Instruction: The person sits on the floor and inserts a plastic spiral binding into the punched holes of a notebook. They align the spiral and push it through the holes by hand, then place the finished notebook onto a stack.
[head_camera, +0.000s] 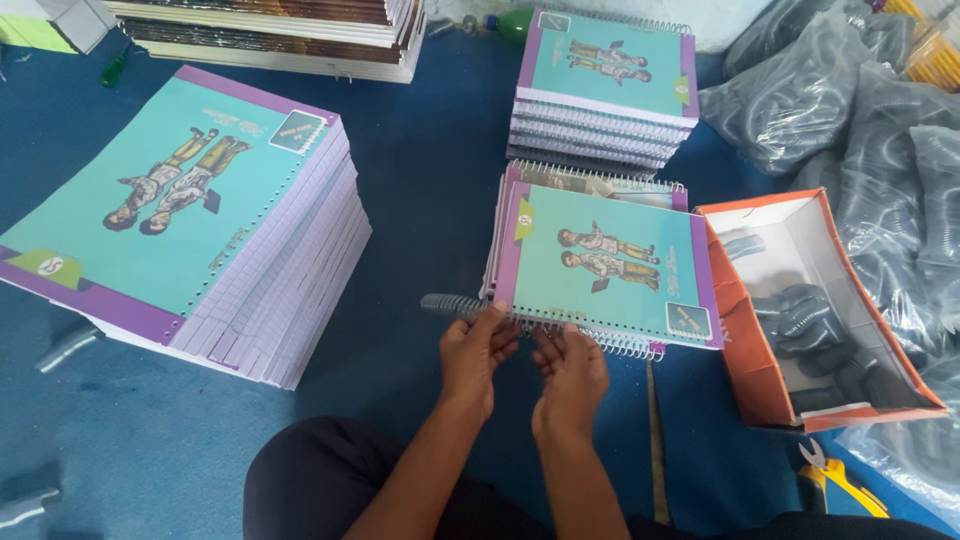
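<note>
Teal-covered notebook on the blue floor, both hands at its near edge working a grey spiral coil.
Left hand pinches the coil at the notebook's near-left corner; right hand fingers curled closed on the punched edge just beside it. Notebook lies on top of another one, mid-floor. Stack of bound notebooks behind it, tall unbound stack toward the left, orange box with dark coils touching on the right, bagged coils at far right edge.
</note>
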